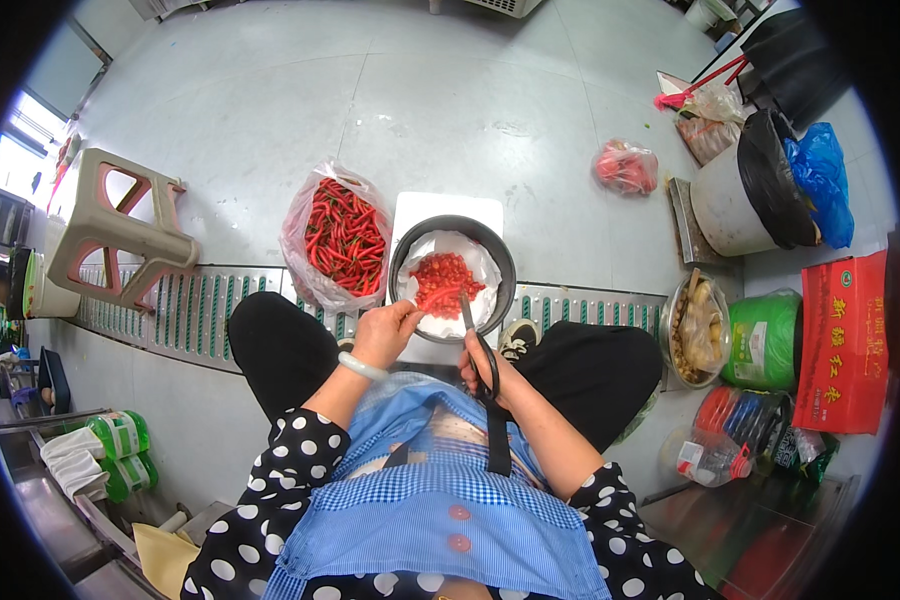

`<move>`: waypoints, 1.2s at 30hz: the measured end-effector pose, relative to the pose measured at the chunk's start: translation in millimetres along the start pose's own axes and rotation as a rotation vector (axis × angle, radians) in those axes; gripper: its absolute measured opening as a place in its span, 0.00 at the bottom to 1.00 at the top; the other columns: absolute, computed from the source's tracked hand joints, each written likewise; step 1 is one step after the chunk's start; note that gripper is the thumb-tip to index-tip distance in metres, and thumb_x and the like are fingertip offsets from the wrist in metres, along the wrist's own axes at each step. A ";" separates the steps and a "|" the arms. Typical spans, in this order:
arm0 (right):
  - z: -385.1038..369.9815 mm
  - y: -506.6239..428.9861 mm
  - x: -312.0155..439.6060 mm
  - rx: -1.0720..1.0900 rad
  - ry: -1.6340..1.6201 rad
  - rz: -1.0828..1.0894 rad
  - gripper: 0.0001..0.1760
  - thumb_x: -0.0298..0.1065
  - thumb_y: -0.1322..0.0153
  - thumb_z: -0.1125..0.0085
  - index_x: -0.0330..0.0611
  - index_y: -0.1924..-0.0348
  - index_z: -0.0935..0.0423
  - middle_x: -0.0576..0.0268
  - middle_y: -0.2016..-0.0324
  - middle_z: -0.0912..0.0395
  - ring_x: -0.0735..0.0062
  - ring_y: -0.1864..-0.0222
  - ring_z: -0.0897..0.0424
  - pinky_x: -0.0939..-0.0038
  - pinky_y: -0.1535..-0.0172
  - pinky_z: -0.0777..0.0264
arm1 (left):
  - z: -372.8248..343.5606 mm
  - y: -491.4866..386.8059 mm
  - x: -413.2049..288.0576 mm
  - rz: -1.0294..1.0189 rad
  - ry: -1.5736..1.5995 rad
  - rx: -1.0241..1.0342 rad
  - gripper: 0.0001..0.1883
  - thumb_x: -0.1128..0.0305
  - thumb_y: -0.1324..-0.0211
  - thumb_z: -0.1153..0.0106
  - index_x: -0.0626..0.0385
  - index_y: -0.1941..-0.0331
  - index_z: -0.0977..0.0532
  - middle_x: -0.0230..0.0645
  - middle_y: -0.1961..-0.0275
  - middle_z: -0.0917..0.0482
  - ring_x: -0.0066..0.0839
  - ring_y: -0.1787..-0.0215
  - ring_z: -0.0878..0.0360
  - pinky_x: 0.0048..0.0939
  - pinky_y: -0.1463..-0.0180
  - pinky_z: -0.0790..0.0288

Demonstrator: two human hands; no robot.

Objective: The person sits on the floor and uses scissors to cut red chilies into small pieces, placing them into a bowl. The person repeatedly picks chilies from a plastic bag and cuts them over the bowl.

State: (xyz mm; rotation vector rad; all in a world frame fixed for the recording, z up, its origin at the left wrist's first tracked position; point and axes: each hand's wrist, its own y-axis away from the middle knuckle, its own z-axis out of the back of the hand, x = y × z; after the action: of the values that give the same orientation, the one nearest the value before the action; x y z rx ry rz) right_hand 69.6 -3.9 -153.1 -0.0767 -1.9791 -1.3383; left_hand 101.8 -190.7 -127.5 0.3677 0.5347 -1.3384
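Observation:
A dark round pot (507, 279), lined with a white plastic bag (487, 264), stands on a white board or stool top (450, 202) in front of me. Cut red chili pieces (442, 279) lie in the liner. My right hand (481, 366) holds black-handled scissors (468, 315), their blades over the chili pieces. Over the pot's near left rim, my left hand (390, 330) pinches a red chili (435, 298), its tip close to the blades. Left of the pot stands an open clear bag of whole red chilies (347, 236).
A plastic stool (131, 217) stands at left. A metal drain grate (202, 315) crosses the floor before me. At right are a tied bag of red items (626, 166), a lined bin (727, 195), a metal bowl (671, 330) and a red carton (841, 341).

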 end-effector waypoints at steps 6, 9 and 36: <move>-3.8 -0.8 -2.5 -0.017 0.041 0.010 0.36 0.69 0.39 0.63 0.37 0.75 0.35 0.67 0.87 0.39 0.80 0.86 0.39 0.78 0.81 0.43 | 8.3 0.9 -7.9 -0.125 -0.006 0.052 0.10 0.60 0.51 0.50 0.51 0.78 0.24 0.37 0.81 0.26 0.36 0.76 0.27 0.37 0.72 0.37; -4.3 1.1 -0.6 -0.019 0.032 -0.020 0.35 0.69 0.39 0.62 0.38 0.77 0.36 0.67 0.88 0.40 0.80 0.86 0.39 0.78 0.82 0.43 | 9.7 -0.2 -10.5 -0.095 0.018 0.063 0.10 0.59 0.50 0.50 0.50 0.78 0.24 0.37 0.81 0.26 0.35 0.77 0.27 0.37 0.73 0.37; -8.2 -2.4 -7.6 -0.008 0.180 0.052 0.34 0.68 0.37 0.63 0.39 0.79 0.36 0.67 0.88 0.39 0.79 0.85 0.40 0.80 0.79 0.44 | -2.9 -6.8 -1.6 0.023 0.022 0.116 0.11 0.61 0.48 0.52 0.54 0.72 0.24 0.40 0.76 0.23 0.38 0.74 0.25 0.36 0.70 0.34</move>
State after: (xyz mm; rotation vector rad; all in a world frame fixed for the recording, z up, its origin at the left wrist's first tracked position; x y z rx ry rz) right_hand 78.5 -9.2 -158.0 -0.0109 -1.8090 -1.2744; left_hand 94.5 -189.2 -128.7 0.4830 0.4708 -1.3480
